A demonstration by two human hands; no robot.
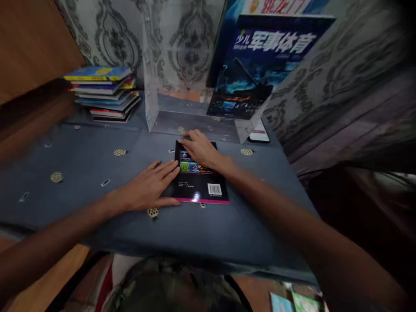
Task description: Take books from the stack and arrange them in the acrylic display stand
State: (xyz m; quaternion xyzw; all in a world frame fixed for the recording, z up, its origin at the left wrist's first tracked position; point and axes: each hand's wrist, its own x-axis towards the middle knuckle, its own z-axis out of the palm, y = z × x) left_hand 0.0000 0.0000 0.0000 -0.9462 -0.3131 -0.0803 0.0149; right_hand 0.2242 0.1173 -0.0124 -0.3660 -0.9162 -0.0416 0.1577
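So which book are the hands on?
On the blue table, just in front of the clear box, one black book lies flat and alone. Both hands touch it. Unlike the stack at back left, it shows a white barcode and pink edge.

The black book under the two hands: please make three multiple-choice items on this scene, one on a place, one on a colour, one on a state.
1. Where does the stack of books lie?
A. at the table's far left
B. inside the clear stand
C. on the black book

2. What colour is the near edge of the black book?
A. yellow
B. pink
C. white

3. How does the black book lie?
A. upright
B. open
C. flat and closed

Answers: 1 A, the stack sits left of the clear stand. 2 B, a pink strip runs along that edge. 3 C, left hand and right hand rest on its cover with the barcode up.
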